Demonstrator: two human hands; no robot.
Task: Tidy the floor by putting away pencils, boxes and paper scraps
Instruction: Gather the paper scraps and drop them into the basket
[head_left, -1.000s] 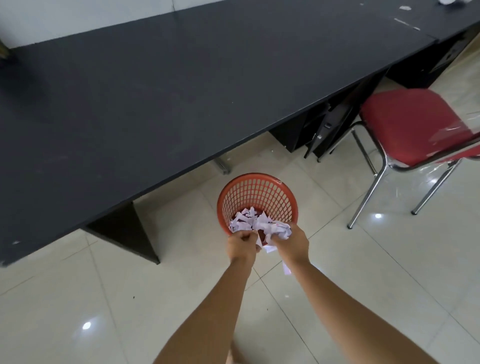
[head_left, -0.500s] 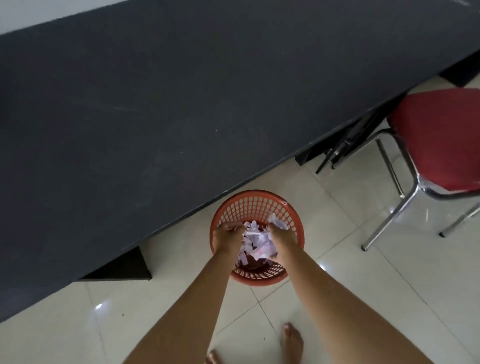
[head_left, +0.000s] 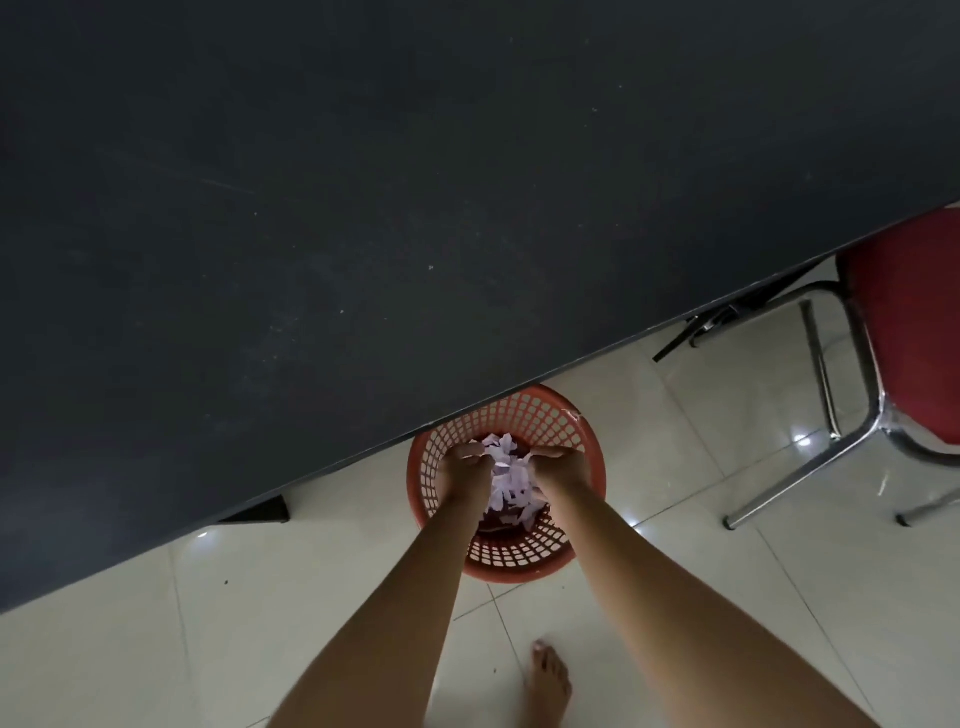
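Observation:
An orange mesh waste basket (head_left: 587, 452) stands on the tiled floor, its far rim tucked under the edge of a black desk. Both my hands are down inside it. My left hand (head_left: 464, 464) and my right hand (head_left: 560, 466) press against a bunch of pale paper scraps (head_left: 508, 475) held between them, with more scraps hanging below. My fingers curl around the paper. The bottom of the basket is mostly hidden by my hands and the scraps.
The black desk top (head_left: 363, 208) fills the upper part of the view. A red chair (head_left: 909, 332) with chrome legs stands at the right. My bare foot (head_left: 548, 686) rests on the cream floor tiles (head_left: 130, 649) in front of the basket.
My hands have gone from above the basket's near rim down into it with the paper scraps. My head has moved forward and tilted down, so the desk covers more of the view.

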